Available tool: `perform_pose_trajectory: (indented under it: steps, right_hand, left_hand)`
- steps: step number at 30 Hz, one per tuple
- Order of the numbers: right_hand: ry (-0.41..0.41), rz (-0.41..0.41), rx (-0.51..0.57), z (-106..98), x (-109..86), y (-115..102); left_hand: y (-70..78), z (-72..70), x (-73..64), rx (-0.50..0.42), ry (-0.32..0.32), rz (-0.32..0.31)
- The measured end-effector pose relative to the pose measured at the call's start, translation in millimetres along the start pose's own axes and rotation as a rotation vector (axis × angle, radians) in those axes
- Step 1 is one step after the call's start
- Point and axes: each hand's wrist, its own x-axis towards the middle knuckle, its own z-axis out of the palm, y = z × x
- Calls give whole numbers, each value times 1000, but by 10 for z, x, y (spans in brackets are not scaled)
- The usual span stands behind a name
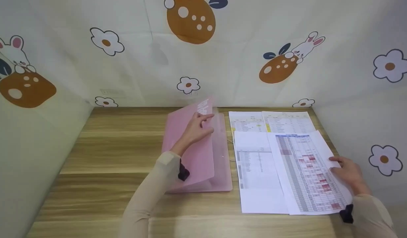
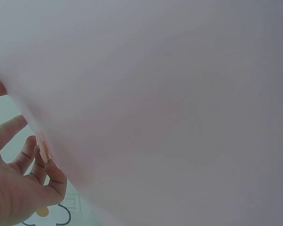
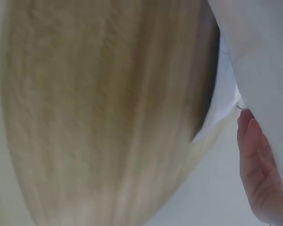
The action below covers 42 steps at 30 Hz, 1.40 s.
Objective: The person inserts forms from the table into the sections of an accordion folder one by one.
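A pink folder (image 1: 221,165) lies on the table with its pink cover (image 1: 182,129) lifted at a slant. My left hand (image 1: 196,130) holds the cover by its free edge; in the left wrist view the cover fills most of the picture, with curled fingers (image 2: 30,155) at its edge. Over at the right, my right hand (image 1: 350,173) grips the right edge of a printed sheet (image 1: 310,172) with a coloured table on it. The sheet overlaps another printed page (image 1: 256,185) on its left. Seen from the right wrist, fingers (image 3: 254,155) show beside the sheet's edge.
Behind the gripped sheet lie two more printed pages (image 1: 287,121) with yellow marks. All rests on a wood-grain table (image 1: 107,158). A patterned cloth (image 1: 223,66) with oranges, rabbits and flowers stands along the back and sides.
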Motion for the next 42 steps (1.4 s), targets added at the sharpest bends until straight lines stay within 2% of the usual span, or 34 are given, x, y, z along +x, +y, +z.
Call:
perform_pose_trajectory:
  steps: [8,16,25,36,42]
  right_hand:
    - [25,-109,-36,-197,-83,-143]
    - [21,-145,-40,-331,-138,-255]
    - [99,-211,-41,-407,-153,-287]
    - [167,-232,-25,-475,-160,-409]
    - [183,-200,-3,-506,-173,-490]
  left_hand:
    - [-2,8,-1,3,3,2]
    - [-2,8,-11,-1,1,-4]
    - [2,10,-8,-10,4,-1]
    - [6,7,-7,-16,-1,-17]
    - [-4,13,-7,-10,-1,-7]
